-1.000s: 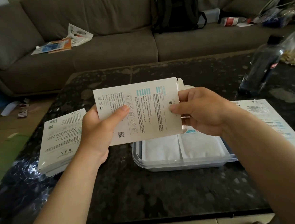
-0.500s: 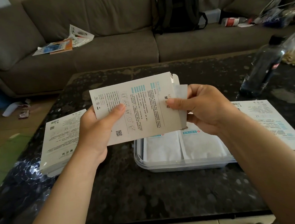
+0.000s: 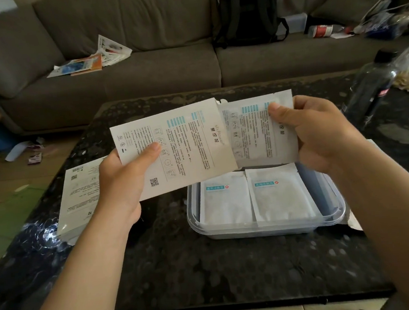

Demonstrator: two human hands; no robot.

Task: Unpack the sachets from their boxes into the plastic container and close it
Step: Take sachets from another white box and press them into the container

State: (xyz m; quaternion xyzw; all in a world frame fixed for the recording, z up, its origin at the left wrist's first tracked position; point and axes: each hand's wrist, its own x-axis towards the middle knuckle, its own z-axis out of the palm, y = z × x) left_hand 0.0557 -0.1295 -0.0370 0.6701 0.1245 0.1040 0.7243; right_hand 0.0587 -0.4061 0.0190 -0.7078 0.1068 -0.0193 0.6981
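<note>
Pulling: right hand (image 3: 319, 131) pinches a sachet (image 3: 258, 131), thumb on its face, drawing it sideways out of the open end of a box (image 3: 173, 147).
Left hand (image 3: 125, 183): closed on the box's near left corner, thumb on top, holding it tilted above the table (image 3: 207, 264).
Sachet: mostly out, its left edge seemingly inside the box mouth; long axis runs roughly toward and away from the person.
Container (image 3: 267, 225): directly below the right hand, open, two sachets lying flat side by side inside.
Key relation: the container sits down and slightly toward the person from the held sachet, so the right hand is nearer.
Lid: cannot tell where it is.
Second box (image 3: 79, 196): flat on the table, left of the left hand.
Bottle (image 3: 369, 90): far right, well apart.
</note>
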